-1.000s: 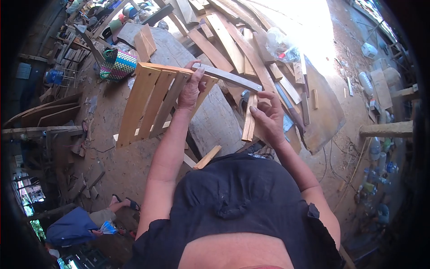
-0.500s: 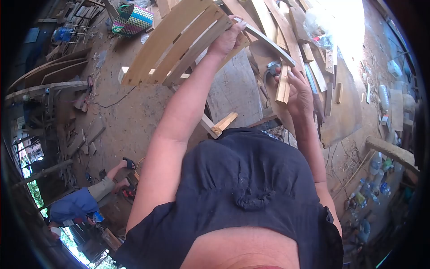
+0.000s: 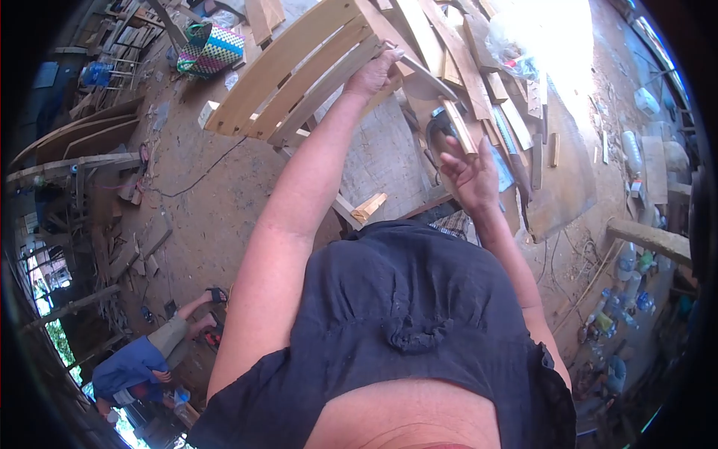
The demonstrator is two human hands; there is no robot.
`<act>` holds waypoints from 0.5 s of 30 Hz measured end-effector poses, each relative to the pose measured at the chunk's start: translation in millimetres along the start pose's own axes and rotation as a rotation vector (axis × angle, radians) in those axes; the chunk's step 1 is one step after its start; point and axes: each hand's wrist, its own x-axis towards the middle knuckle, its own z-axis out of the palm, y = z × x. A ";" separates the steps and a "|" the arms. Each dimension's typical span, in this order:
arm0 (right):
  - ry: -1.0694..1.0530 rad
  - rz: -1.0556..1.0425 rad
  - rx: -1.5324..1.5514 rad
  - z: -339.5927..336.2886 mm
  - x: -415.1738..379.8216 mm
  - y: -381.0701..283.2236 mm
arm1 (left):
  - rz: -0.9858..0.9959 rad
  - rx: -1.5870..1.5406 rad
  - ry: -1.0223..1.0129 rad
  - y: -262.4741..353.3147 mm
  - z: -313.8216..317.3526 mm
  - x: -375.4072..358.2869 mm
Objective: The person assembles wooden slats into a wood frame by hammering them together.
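A slatted wooden frame point(image 3: 288, 86) of pale boards stands tilted in front of me, with gaps between its slats. My left hand point(image 3: 370, 75) is closed round its upper corner, where a narrow rail point(image 3: 422, 71) runs off to the right. At the rail's end a short wooden post point(image 3: 459, 129) points toward me. My right hand point(image 3: 474, 176) is just below this post, fingers spread and palm up, holding nothing. Beside the post sits a dark curved object point(image 3: 437, 123), partly hidden by it. A small wooden block end point(image 3: 369, 206) juts out near my shirt.
Loose boards point(image 3: 471, 63) lie piled beyond the frame. A woven checkered basket point(image 3: 211, 51) stands at the upper left. Another person point(image 3: 138, 363) is at the lower left. Plastic bottles point(image 3: 627, 262) and a thick beam point(image 3: 649, 239) are at the right.
My right hand has let go of the post, dropped slightly toward me and opened. The frame has shifted slightly left in view, with my left hand still on it.
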 end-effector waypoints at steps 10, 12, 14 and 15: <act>0.039 0.025 -0.045 -5.4 -7.5 -0.4 | 0.003 0.002 -0.019 -0.5 1.3 3.3; 0.063 0.068 -0.055 -6.7 -3.0 -3.5 | -0.006 -0.004 -0.004 -0.6 -0.5 0.7; 0.109 0.133 -0.052 -9.1 0.6 -2.7 | -0.019 -0.034 -0.011 0.3 1.0 0.2; 0.103 0.134 -0.055 -6.1 -2.2 -3.5 | -0.026 -0.032 0.010 -1.3 -0.4 1.0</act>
